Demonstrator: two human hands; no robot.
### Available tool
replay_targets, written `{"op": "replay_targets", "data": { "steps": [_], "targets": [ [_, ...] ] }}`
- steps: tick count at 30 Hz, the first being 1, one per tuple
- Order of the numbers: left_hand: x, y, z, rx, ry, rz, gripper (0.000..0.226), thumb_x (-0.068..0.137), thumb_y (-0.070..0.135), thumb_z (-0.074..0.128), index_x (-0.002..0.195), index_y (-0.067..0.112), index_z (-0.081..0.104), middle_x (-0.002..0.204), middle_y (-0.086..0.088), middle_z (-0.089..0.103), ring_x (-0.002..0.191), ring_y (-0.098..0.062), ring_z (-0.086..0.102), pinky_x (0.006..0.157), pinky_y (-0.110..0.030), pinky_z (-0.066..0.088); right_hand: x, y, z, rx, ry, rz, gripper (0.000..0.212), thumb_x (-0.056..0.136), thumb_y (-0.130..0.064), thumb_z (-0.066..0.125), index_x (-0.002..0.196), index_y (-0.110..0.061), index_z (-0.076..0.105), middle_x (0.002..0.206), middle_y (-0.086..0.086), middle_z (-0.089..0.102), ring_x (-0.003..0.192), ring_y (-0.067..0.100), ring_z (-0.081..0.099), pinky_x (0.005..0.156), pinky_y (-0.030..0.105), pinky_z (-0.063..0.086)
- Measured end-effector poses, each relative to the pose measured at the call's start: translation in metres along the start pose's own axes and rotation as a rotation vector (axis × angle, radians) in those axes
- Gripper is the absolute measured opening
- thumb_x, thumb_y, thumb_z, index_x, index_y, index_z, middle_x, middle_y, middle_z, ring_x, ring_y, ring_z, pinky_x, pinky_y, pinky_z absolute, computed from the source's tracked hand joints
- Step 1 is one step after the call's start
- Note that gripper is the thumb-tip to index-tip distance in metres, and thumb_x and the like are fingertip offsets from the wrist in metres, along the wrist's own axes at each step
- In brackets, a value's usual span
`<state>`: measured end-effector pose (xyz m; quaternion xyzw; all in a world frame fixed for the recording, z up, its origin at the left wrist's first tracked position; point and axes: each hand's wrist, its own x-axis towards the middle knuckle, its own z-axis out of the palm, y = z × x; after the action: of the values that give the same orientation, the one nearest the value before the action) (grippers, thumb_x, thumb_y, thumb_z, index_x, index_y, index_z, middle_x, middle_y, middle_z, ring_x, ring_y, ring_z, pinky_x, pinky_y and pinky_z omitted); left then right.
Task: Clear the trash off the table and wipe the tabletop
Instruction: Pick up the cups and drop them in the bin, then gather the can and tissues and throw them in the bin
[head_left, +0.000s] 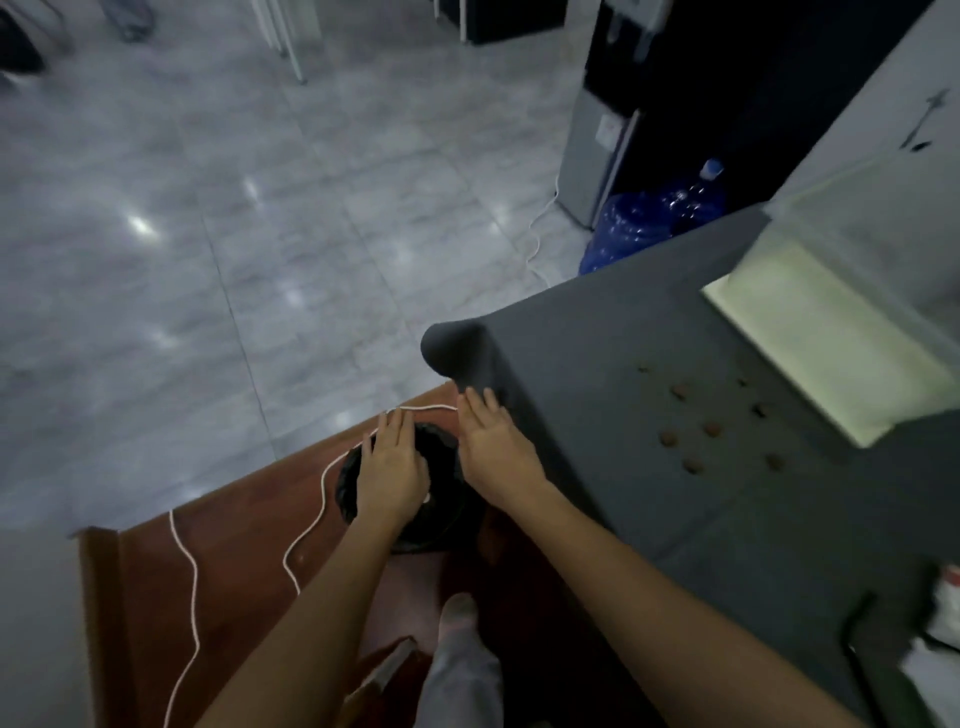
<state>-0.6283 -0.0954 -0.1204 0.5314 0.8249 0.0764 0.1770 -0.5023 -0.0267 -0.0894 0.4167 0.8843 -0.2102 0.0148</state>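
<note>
Head view | left hand (392, 467) grip released above black bin (447, 525) | right hand (493, 457) released beside table (597, 415)

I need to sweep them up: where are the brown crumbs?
The brown crumbs lie scattered on the grey tablecloth, right of both hands, beside the pale box.

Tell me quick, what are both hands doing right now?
Left hand: open, fingers straight, over the black-lined bin, holding nothing.
Right hand: open, fingers straight, beside the grey table edge, holding nothing.
</note>
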Motion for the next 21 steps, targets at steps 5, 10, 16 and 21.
{"op": "replay_targets", "data": {
  "steps": [5,10,16,21],
  "targets": [
    [-0.039,0.071,-0.032,0.007,0.083,0.150,0.057,0.094,0.015,0.039,0.147,0.006,0.022,0.157,-0.013,0.019,0.147,-0.027,0.013,0.118,-0.044,0.012,-0.069,0.015,-0.067,-0.039,0.177,-0.017,0.065,0.093,-0.034,0.017,0.149,0.001,0.016,0.158,0.016,0.014,0.147,0.032,0.009,0.120,0.043,0.012],
    [-0.077,0.147,-0.031,0.044,0.116,0.343,0.055,0.095,0.018,0.042,0.146,0.004,0.027,0.155,-0.014,0.026,0.145,-0.029,0.019,0.116,-0.047,0.018,-0.154,0.066,-0.102,-0.098,0.287,0.156,0.059,0.101,-0.026,0.032,0.151,-0.005,0.010,0.161,0.010,0.005,0.148,0.027,0.001,0.119,0.041,0.002],
    [-0.128,0.240,-0.003,0.098,0.035,0.631,0.058,0.095,0.018,0.041,0.148,0.006,0.020,0.157,-0.011,0.020,0.146,-0.028,0.014,0.117,-0.046,0.012,-0.268,0.128,-0.109,-0.122,0.361,0.466,0.062,0.099,-0.038,0.033,0.152,-0.014,0.012,0.161,0.006,0.004,0.148,0.026,-0.002,0.117,0.051,0.002],
    [-0.165,0.310,0.023,0.127,-0.045,0.834,0.057,0.097,0.021,0.038,0.148,0.007,0.019,0.157,-0.011,0.019,0.146,-0.027,0.014,0.117,-0.046,0.011,-0.364,0.167,-0.109,-0.143,0.433,0.690,0.062,0.098,-0.037,0.036,0.152,-0.014,0.016,0.161,0.007,0.009,0.148,0.026,0.003,0.117,0.050,0.007]
  ]
}}
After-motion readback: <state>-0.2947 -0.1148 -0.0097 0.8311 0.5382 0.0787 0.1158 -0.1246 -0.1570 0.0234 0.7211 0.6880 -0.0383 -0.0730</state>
